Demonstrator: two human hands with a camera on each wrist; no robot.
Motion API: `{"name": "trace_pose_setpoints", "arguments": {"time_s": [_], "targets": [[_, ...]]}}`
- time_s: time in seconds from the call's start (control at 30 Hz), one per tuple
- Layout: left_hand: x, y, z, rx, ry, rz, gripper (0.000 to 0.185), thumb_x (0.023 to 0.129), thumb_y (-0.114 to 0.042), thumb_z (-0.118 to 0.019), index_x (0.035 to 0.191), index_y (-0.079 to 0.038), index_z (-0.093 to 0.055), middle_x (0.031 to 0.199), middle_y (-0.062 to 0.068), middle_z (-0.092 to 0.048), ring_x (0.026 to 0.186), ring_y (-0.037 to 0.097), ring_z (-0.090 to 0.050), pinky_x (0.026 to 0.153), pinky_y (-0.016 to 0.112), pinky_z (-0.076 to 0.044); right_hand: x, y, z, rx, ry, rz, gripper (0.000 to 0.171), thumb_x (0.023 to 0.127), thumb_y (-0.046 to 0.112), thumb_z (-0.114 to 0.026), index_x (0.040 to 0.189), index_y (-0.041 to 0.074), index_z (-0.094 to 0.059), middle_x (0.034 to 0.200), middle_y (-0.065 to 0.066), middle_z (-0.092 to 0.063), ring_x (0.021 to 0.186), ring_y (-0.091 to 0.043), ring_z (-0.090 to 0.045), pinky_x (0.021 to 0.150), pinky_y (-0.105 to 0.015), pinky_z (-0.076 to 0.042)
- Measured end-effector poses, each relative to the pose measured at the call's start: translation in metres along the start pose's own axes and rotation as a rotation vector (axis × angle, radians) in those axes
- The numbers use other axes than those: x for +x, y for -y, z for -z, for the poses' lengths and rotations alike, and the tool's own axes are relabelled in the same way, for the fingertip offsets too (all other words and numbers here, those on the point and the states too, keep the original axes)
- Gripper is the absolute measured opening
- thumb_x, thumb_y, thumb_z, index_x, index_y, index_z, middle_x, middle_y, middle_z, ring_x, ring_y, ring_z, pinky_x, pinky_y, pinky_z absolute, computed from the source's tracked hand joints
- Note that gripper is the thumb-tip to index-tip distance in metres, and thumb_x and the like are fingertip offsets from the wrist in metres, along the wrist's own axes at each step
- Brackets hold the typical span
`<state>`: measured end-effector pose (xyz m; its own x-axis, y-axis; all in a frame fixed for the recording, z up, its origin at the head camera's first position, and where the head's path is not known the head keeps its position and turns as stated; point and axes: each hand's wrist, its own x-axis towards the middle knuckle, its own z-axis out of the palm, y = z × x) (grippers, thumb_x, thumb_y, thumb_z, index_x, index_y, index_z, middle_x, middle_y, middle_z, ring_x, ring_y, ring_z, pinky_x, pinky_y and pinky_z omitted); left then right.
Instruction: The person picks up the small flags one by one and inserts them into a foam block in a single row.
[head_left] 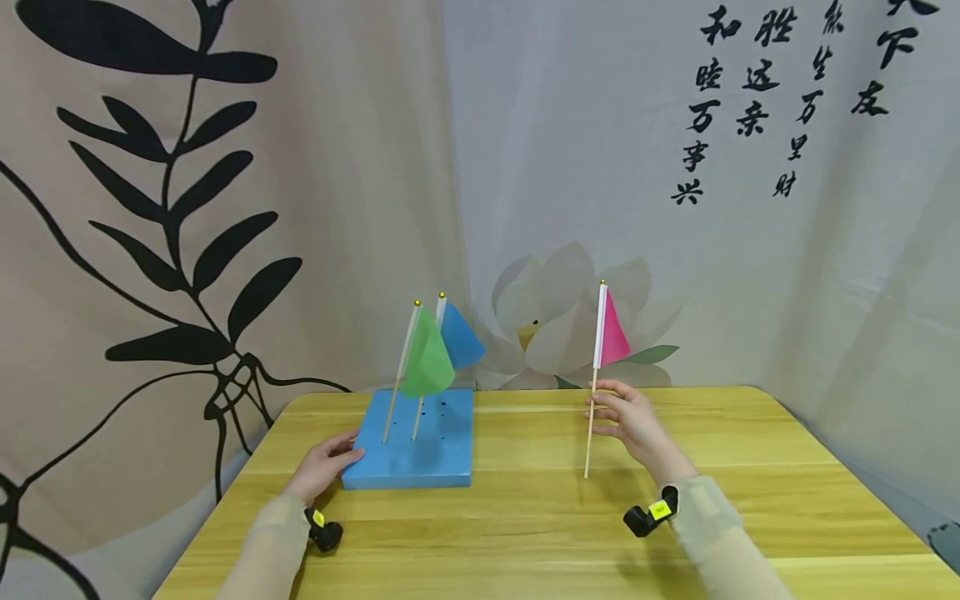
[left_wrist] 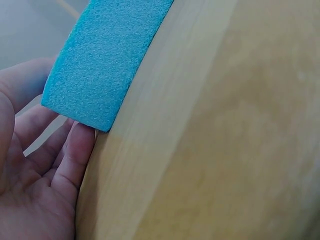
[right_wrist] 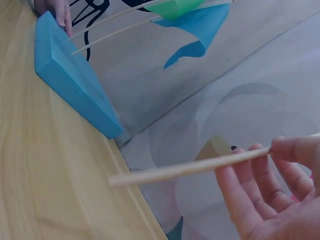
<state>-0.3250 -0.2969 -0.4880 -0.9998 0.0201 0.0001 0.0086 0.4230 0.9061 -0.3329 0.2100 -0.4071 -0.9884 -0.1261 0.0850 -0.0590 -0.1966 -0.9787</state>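
Sleeved forearms w/ wrist cams sit closest, over the yellow wooden tabletop. At 10 o'clock, blue square foam block carries green paper flag & blue paper flag; left hand rests flat-fingered against its corner. At 2 o'clock, right hand pinches pink paper flag by its stick, upright, tip on table. Step looks like planting flag three; next calls for carrying it over to a free hole.

A thin wooden stick is pinched between the fingertips of the right hand and held just above the wooden table. Well beyond the hand, a blue foam block is touched at its far corner by what appear to be other fingers. Two sticks carrying a green flag and a blue flag are set in it.
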Motion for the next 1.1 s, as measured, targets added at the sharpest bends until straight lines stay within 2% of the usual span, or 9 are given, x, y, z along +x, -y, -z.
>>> {"name": "trace_pose_setpoints", "arguments": {"time_s": [0.23,0.4,0.63,0.77,0.93,1.0,1.1], "targets": [[-0.001,0.001,0.001,0.011,-0.002,0.003,0.065,0.094,-0.031,-0.066,0.147,-0.001,-0.041,0.137,0.025,-0.046,0.114,0.031,-0.049,0.081,0.032,-0.044,0.011,-0.005,-0.022,0.000,0.013,0.010,0.008,0.098,0.008,-0.057,0.103,0.013,-0.060,0.091,-0.003,-0.067,0.087,-0.022,-0.066,0.081,-0.045,-0.053],[-0.002,0.001,0.001,0.008,-0.009,-0.001,0.064,0.094,-0.029,-0.066,0.146,-0.001,-0.041,0.137,0.025,-0.046,0.116,0.033,-0.048,0.081,0.033,-0.045,0.021,-0.011,-0.042,0.017,0.034,0.033,0.010,0.098,0.007,-0.057,0.108,0.008,-0.058,0.092,-0.004,-0.066,0.089,-0.025,-0.066,0.082,-0.047,-0.053],[-0.002,0.000,0.000,0.006,-0.002,0.000,0.064,0.095,-0.030,-0.065,0.147,-0.001,-0.040,0.139,0.025,-0.045,0.121,0.035,-0.046,0.087,0.037,-0.044,0.036,-0.022,-0.068,0.065,0.024,0.082,0.010,0.096,0.003,-0.058,0.105,0.008,-0.060,0.095,-0.010,-0.066,0.086,-0.026,-0.066,0.078,-0.046,-0.054],[-0.002,0.000,-0.001,0.003,0.000,-0.005,0.065,0.095,-0.029,-0.065,0.147,0.001,-0.040,0.138,0.026,-0.044,0.120,0.035,-0.046,0.086,0.037,-0.045,0.042,-0.025,-0.083,0.077,0.008,0.101,0.011,0.096,0.003,-0.058,0.106,0.006,-0.060,0.094,-0.008,-0.066,0.090,-0.030,-0.065,0.079,-0.046,-0.054],[0.000,0.002,0.001,-0.007,-0.004,-0.001,0.065,0.094,-0.029,-0.066,0.147,-0.001,-0.041,0.139,0.025,-0.045,0.118,0.033,-0.047,0.083,0.035,-0.045,0.047,-0.023,-0.102,0.099,0.026,0.111,0.017,0.097,0.007,-0.060,0.113,0.002,-0.058,0.093,-0.005,-0.066,0.092,-0.030,-0.064,0.083,-0.048,-0.052],[0.001,0.003,0.001,-0.011,-0.006,0.001,0.064,0.094,-0.029,-0.066,0.147,-0.002,-0.041,0.138,0.024,-0.045,0.117,0.032,-0.048,0.082,0.034,-0.044,0.050,-0.024,-0.109,0.116,0.025,0.115,0.021,0.097,0.008,-0.060,0.116,0.001,-0.057,0.095,-0.006,-0.066,0.089,-0.026,-0.065,0.084,-0.048,-0.052],[0.002,0.002,0.001,-0.016,-0.008,0.004,0.064,0.094,-0.029,-0.066,0.146,-0.002,-0.042,0.138,0.024,-0.046,0.115,0.031,-0.048,0.080,0.033,-0.044,0.057,-0.031,-0.120,0.141,0.003,0.125,0.024,0.096,0.008,-0.061,0.118,-0.001,-0.056,0.100,-0.009,-0.066,0.089,-0.027,-0.065,0.083,-0.049,-0.052]]}}
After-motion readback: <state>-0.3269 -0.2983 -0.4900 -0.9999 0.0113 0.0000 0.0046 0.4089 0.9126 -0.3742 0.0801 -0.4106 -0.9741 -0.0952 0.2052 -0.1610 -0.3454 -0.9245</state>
